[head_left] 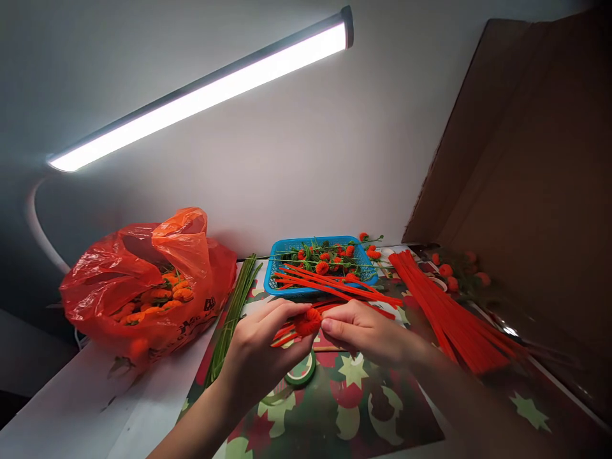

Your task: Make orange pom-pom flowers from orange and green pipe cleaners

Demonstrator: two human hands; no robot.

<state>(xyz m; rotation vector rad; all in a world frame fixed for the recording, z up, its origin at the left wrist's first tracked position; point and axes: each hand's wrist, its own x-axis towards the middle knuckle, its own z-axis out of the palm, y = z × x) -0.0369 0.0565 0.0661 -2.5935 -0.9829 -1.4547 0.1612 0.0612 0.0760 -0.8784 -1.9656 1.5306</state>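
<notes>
A red fuzzy pipe-cleaner flower head (308,322) is held between the thumb and fingers of my left hand (270,335). My right hand (358,328) meets it from the right, thumb and fingertips pinched at its edge. Whatever small part lies in that pinch is hidden. Just behind both hands, loose red pipe cleaners (335,285) lie across the front of a blue basket (292,292). Finished-looking red flowers (322,268) with green stems fill the basket. Below my hands sits a roll of green tape (303,373).
At left, a red plastic bag (112,245) holds several orange flowers (162,294). Green pipe cleaners (232,319) lie beside it. A thick red pipe-cleaner bundle (444,312) is at right, near a cardboard sheet (521,146). A lit lamp (205,95) hangs above the patterned mat (406,421).
</notes>
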